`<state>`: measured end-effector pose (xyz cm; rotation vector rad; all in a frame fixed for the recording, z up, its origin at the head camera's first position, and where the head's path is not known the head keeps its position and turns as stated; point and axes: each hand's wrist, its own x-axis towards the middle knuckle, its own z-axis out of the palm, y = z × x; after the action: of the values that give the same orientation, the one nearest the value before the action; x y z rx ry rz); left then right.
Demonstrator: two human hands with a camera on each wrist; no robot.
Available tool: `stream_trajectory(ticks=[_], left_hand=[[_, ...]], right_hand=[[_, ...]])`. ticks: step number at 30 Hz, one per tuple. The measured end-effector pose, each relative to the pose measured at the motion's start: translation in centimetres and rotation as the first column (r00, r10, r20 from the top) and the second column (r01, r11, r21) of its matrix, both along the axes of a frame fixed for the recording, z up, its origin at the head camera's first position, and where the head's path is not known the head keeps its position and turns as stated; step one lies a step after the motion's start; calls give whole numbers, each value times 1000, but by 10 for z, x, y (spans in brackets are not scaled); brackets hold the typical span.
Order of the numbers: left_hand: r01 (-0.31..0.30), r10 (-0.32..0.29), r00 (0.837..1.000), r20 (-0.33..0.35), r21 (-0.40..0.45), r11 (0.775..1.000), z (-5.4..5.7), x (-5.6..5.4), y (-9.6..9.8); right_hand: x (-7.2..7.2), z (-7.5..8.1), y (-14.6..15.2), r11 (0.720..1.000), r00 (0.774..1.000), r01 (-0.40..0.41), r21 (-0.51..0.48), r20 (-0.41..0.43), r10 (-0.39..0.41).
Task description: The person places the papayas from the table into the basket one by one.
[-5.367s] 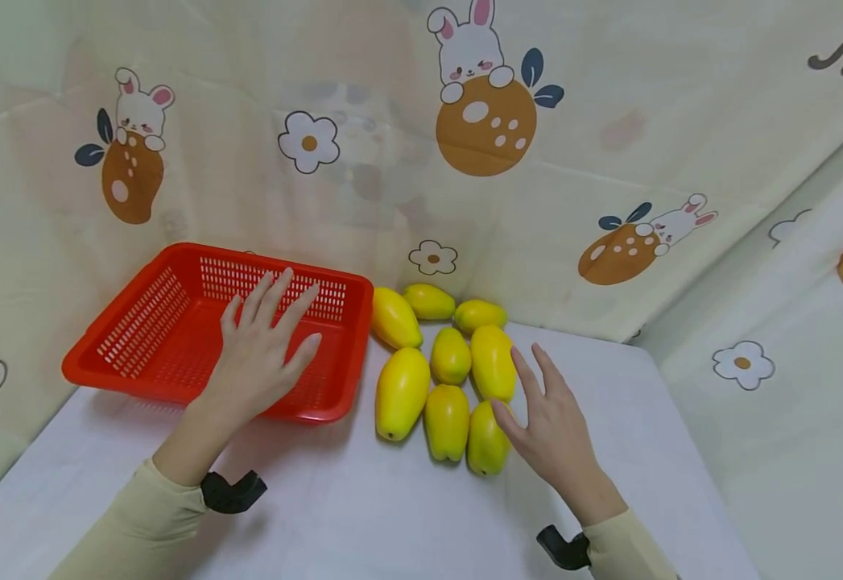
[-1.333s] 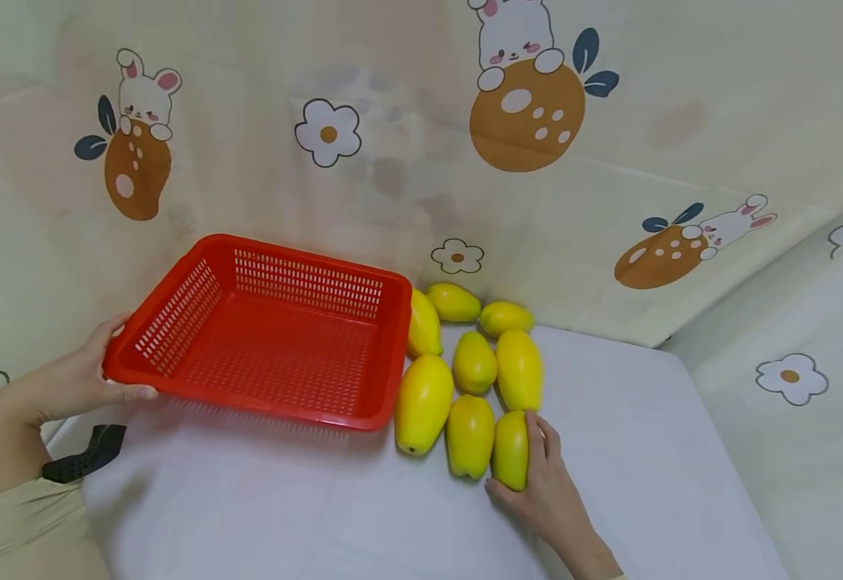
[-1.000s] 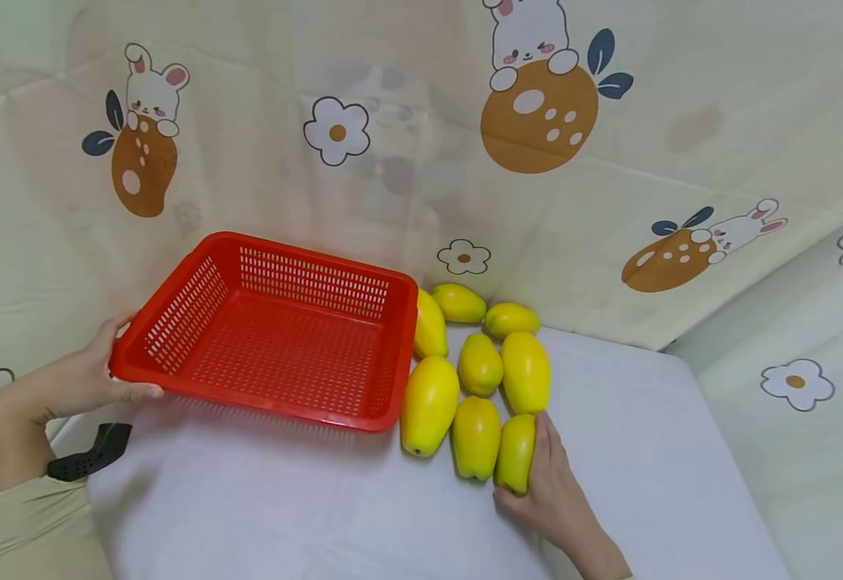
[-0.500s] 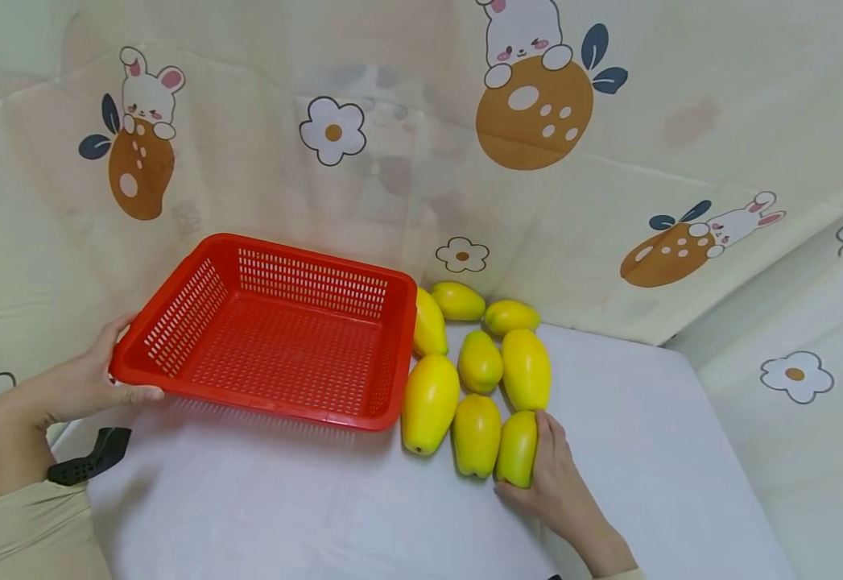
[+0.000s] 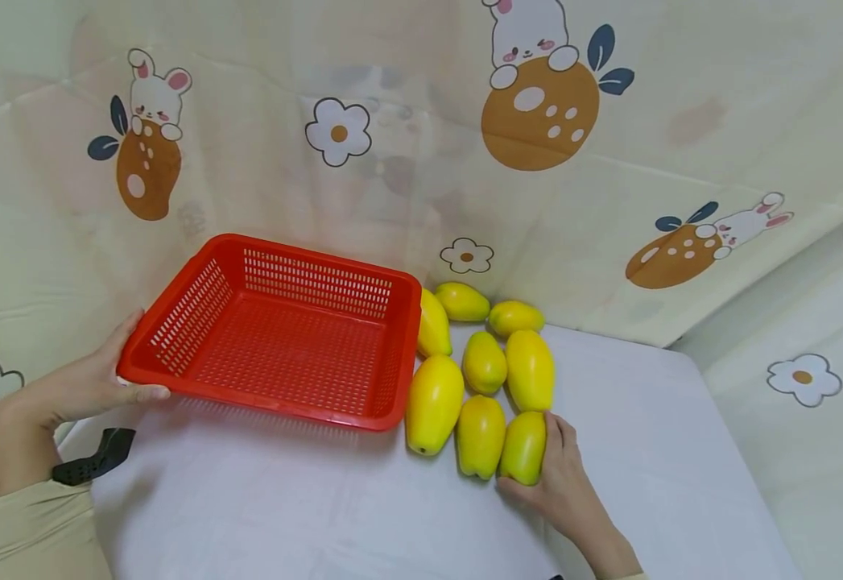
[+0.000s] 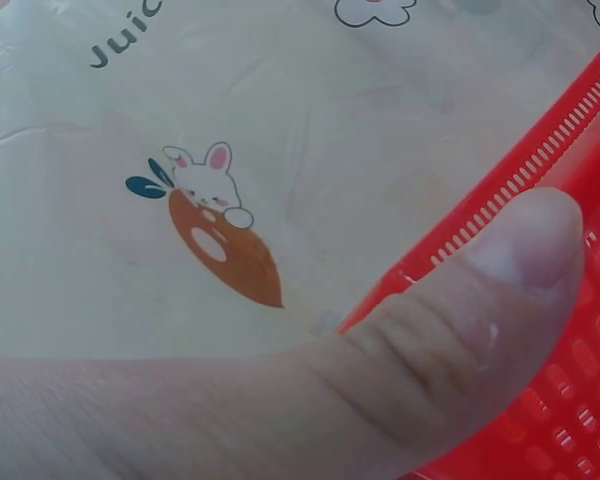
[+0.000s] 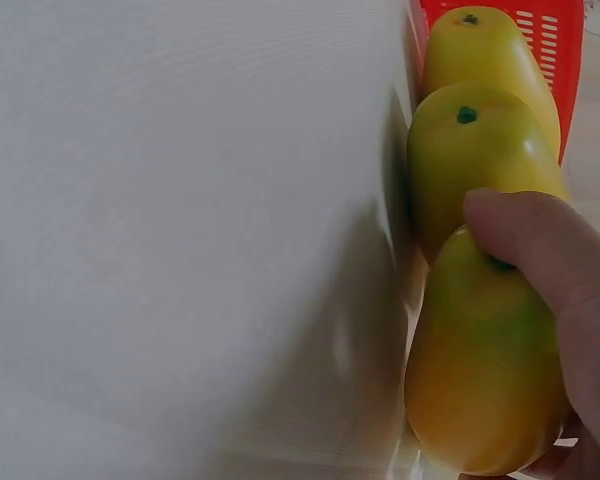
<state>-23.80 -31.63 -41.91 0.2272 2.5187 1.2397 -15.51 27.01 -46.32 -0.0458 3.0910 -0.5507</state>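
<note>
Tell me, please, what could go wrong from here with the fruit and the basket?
Lifting the front right fruit, which the right grip holds, might nudge the front middle fruit and make it roll. The left grip holds the red basket at one end, so a tug may turn it and knock the front left fruit near its other end.

- Head view: bright, even, diffuse light, with outlines on the printed backdrop (image 5: 247, 121) crisp.
- Soft shadows lie on the tabletop (image 5: 320, 507) beneath the red basket (image 5: 254, 400) and at lower left.
- Small highlights gleam on the yellow fruit (image 5: 434, 407).
- Left wrist view: hazy; the left hand (image 6: 380, 380) is soft, with pale glare right of centre.
- Right wrist view: dimmer, greyish, a broad blurred shadow near the middle.
</note>
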Motion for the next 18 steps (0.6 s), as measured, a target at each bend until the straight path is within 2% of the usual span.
stream_trajectory(ticks=[8, 18], left_hand=[[23, -22, 999, -23, 14, 1000, 1, 2, -1], [25, -24, 999, -31, 18, 1000, 2, 3, -1]], right_hand=[[3, 10, 1, 999, 996, -11, -31, -86, 9], [4, 18, 0, 997, 995, -6, -72, -101, -1]])
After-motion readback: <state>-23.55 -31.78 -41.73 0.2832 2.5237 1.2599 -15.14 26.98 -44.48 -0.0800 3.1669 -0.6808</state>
